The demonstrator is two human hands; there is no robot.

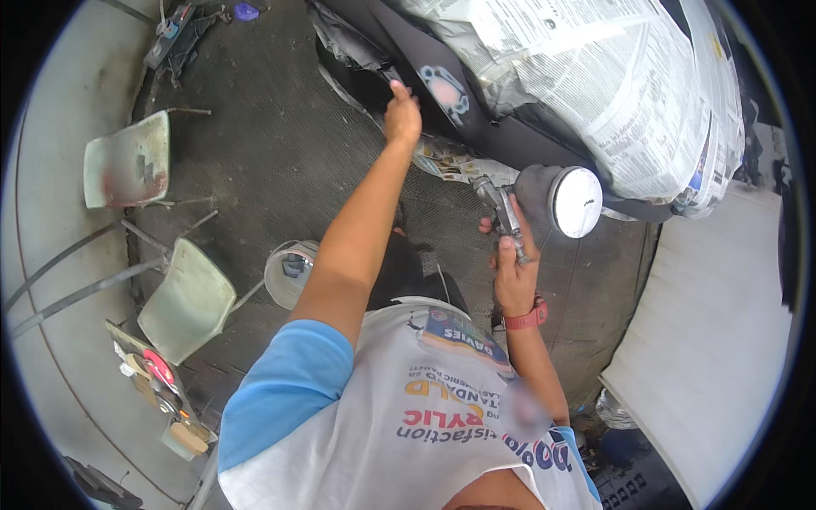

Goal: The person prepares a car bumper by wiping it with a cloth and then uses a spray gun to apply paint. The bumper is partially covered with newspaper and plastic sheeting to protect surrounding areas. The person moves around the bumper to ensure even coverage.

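Observation:
My right hand (516,268) is wrapped round the handle of a metal spray gun (505,212). Attached to the gun is a grey paint cup (535,189) with a white, marked round lid (578,202). My left hand (403,117) reaches forward to the lower edge of a dark vehicle panel (501,140). Its thumb points up and the fingers look curled, mostly hidden; what they hold, if anything, does not show. Just right of that hand, the panel bears a pale patch (444,90) with a pinkish middle.
Newspaper sheets (595,76) cover the vehicle's upper part. At left stand two worn pale chairs (189,297) and a white bucket (276,276). A board with tools (161,382) lies lower left. Pale sheeting (697,340) hangs at right; the floor (246,161) is dark and textured.

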